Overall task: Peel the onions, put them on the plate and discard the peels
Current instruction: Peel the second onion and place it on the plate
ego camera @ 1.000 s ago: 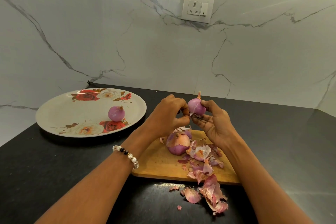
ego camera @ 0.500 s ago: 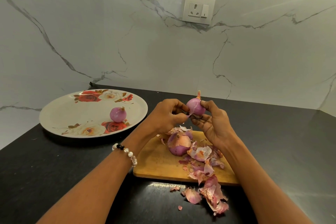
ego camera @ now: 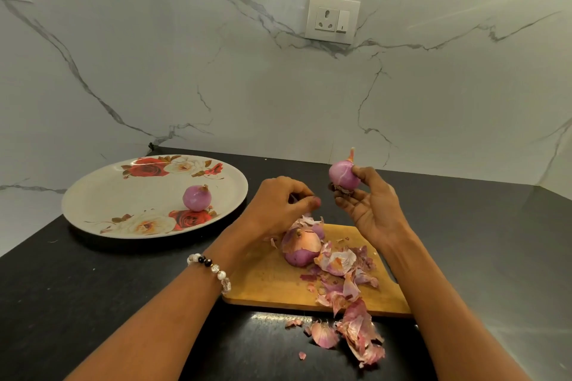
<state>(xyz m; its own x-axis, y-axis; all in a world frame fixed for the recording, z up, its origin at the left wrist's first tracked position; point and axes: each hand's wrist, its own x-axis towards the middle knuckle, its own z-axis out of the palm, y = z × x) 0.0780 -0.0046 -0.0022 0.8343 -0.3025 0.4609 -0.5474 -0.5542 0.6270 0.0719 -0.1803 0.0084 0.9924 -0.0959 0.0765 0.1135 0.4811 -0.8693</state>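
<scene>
My right hand (ego camera: 371,207) holds a small peeled purple onion (ego camera: 342,177) up between thumb and fingertips, above the far edge of the wooden cutting board (ego camera: 266,281). My left hand (ego camera: 278,201) hovers just left of it with fingers curled and thumb against them; no peel shows plainly between them. Below that hand a larger, partly peeled onion (ego camera: 300,247) lies on the board. One peeled onion (ego camera: 197,198) sits on the floral plate (ego camera: 93,195) at the left. Loose peels (ego camera: 340,266) cover the board's right side and spill onto the counter (ego camera: 359,334).
The black counter (ego camera: 93,288) runs to a white marble wall with a socket (ego camera: 332,19). Plate and board lie side by side with a narrow gap. More dark counter stretches to the right of the board (ego camera: 479,257).
My hands have come apart. The right hand has lifted the onion up and to the right, while the left hand has drawn away to the left and slightly down.
</scene>
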